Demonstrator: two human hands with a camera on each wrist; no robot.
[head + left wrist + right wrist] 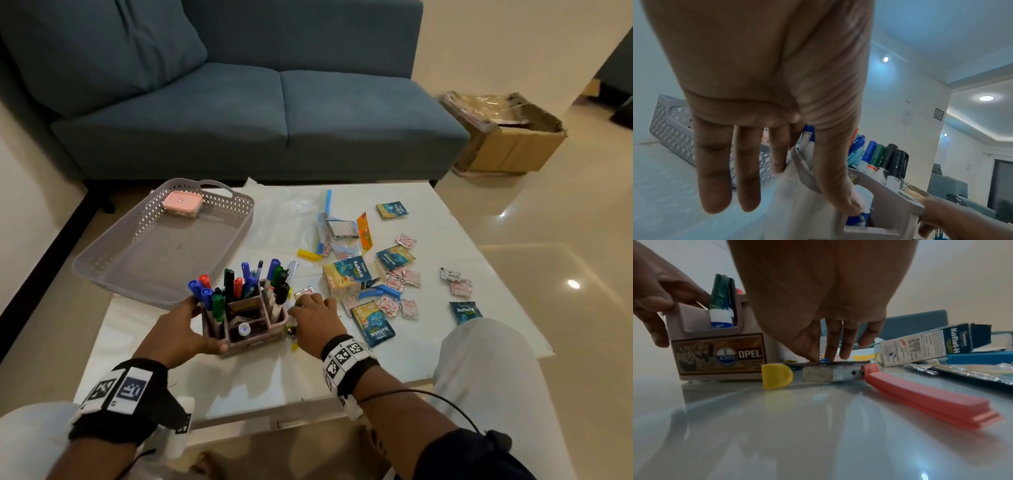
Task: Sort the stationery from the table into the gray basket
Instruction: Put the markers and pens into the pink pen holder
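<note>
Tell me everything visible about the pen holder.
The pen holder is a beige, plastic-looking desk organiser split into several compartments, with a brown label reading JOYO OPEL on one side. It stands upright on the white table, just in front of the gray basket, packed with capped markers. The left hand grips its left side; the right hand lies at its right side.

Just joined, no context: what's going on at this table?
A person is sorting stationery. Their left hand grips the side of a pen organizer full of markers, which stands on the table beside the gray basket. The right hand rests its fingertips on small items next to the organizer. The basket holds only a pink box.
</note>
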